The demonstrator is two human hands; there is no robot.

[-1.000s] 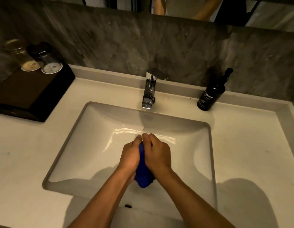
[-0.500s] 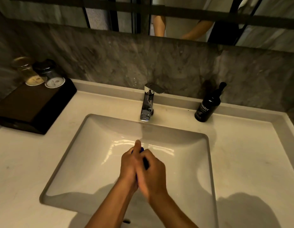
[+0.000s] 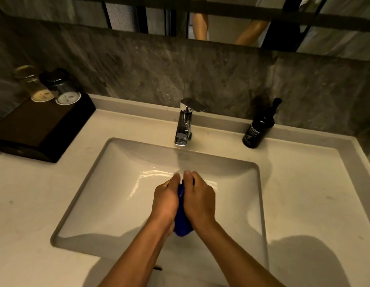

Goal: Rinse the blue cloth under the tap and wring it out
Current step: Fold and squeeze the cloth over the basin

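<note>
We see both forearms enter from the lower edge and converge toward mid-frame, bare to the frame edge. Left hand (image 3: pixel 166 200) and right hand (image 3: pixel 199 198) are pressed close together, backs toward the camera, fingers curled inward and closed on the blue cloth (image 3: pixel 182 222) bunched between the palms. Fingertips of both hands point away from us and nearly meet at the top. Wrists sit roughly level, slightly flexed.

Both forearms bare, no sleeves; left hand (image 3: pixel 166 200), right hand (image 3: pixel 200 198) ungloved.
</note>
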